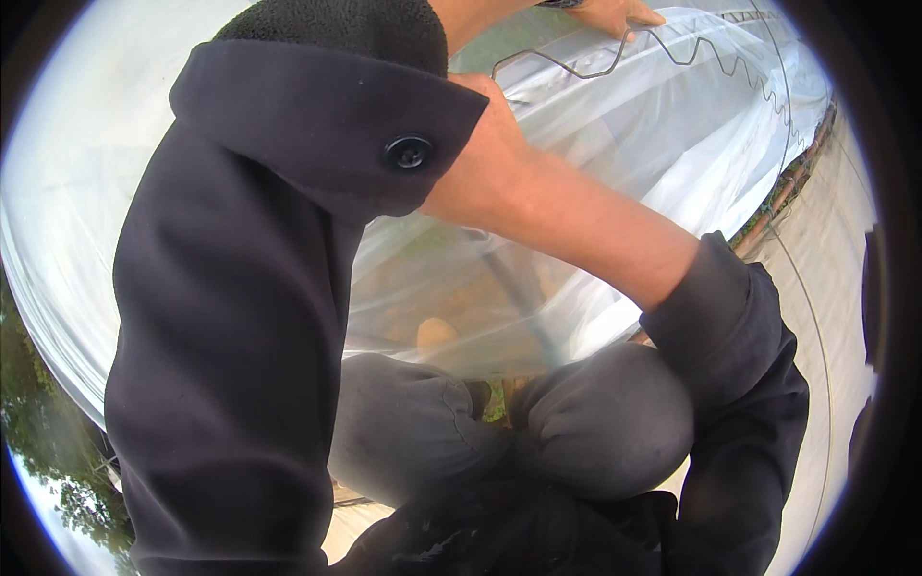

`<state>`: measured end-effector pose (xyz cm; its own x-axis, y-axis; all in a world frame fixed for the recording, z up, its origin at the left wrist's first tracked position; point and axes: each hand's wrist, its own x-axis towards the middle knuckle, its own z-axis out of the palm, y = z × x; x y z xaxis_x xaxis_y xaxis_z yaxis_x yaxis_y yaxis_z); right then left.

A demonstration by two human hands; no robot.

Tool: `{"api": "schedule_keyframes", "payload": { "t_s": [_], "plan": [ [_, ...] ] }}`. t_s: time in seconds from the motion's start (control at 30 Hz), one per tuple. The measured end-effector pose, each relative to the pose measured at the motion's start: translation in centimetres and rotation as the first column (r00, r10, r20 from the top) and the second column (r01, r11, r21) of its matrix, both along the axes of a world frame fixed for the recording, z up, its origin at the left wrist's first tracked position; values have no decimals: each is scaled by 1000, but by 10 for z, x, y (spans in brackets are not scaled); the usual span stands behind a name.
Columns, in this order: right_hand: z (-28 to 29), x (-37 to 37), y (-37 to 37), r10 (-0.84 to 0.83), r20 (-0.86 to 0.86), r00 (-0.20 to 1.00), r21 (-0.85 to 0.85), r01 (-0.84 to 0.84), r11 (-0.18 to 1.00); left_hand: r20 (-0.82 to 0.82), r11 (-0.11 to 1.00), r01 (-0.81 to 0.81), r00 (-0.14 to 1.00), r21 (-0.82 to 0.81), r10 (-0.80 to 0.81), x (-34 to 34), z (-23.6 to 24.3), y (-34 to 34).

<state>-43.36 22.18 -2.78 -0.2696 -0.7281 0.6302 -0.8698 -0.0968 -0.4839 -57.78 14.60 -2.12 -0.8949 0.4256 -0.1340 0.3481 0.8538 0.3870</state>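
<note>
A thin metal wire bent in zigzags [597,74] runs along the clear plastic film [615,134] at the top. My left arm crosses over my right. Beyond the dark cuff, my left hand [615,14] pinches the wire near the top edge, one finger stretched along it. My right hand [485,130] is closed where the wire's left end meets it. The left cuff hides most of its fingers. To the right, the wire's zigzags continue along the film's far edge.
My bent knees [605,418] in grey trousers are close under the film. A pale sheet [807,288] covers the ground at right, with a thin dark line across it. More whitish film [77,182] curves along the left, beside green foliage [58,442].
</note>
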Motion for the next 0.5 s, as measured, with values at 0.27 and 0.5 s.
{"api": "schedule_keyframes", "payload": {
  "t_s": [0.27, 0.5],
  "plan": [
    [-5, 2, 2, 3, 24, 1000, -51, -2, 999, 9, 999, -13, 1000, -34, 14, -26, -5, 7],
    [-13, 7, 10, -74, -136, 988, 42, 80, 996, 36, 999, -8, 999, -49, 10, -37, -4, 6]
  ]
}}
